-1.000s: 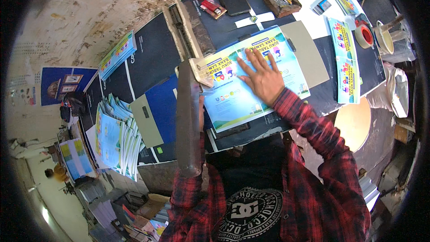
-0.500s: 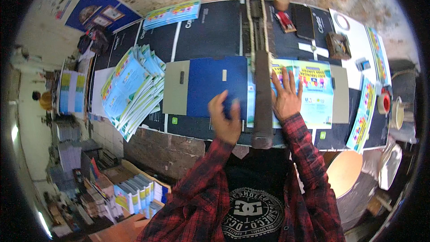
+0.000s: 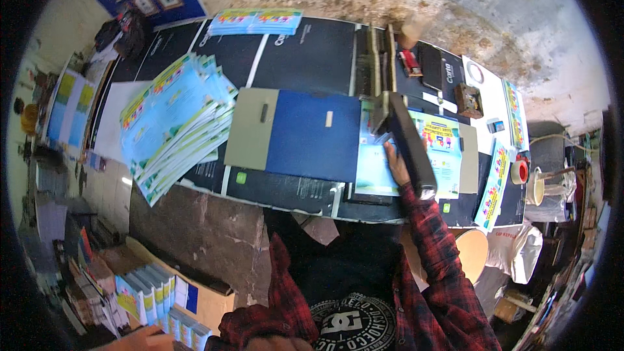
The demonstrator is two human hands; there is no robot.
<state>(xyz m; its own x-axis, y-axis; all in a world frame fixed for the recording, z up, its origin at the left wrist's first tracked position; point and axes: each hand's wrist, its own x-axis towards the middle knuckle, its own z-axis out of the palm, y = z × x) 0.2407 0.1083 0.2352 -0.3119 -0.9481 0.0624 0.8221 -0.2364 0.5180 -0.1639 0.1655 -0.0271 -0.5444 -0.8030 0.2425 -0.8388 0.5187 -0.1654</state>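
Note:
My right hand (image 3: 398,164) lies on an open printed booklet sheet (image 3: 377,172), fingers stretched out and partly covered by the dark arm of a long-arm stapler (image 3: 413,149). That arm slants over the sheet and across my right wrist. Left of the sheet is a flat blue board (image 3: 312,133) with a grey end panel (image 3: 250,127). My left hand (image 3: 279,343) is drawn back at the lower edge, close to my body; its fingers are hidden. A fanned pile of printed sheets (image 3: 179,120) lies to the left of the board.
More printed sheets (image 3: 257,21) lie at the table's far edge. On the right are a small metal box (image 3: 469,101), a black phone-like slab (image 3: 431,66), a tape roll (image 3: 519,172) and a strip of booklets (image 3: 492,185). A box of booklets (image 3: 146,292) stands lower left.
My left hand has moved from over the blue board down to my body. The right hand has shifted left on the sheet. The stapler arm now slants rightward, and the whole view has shifted.

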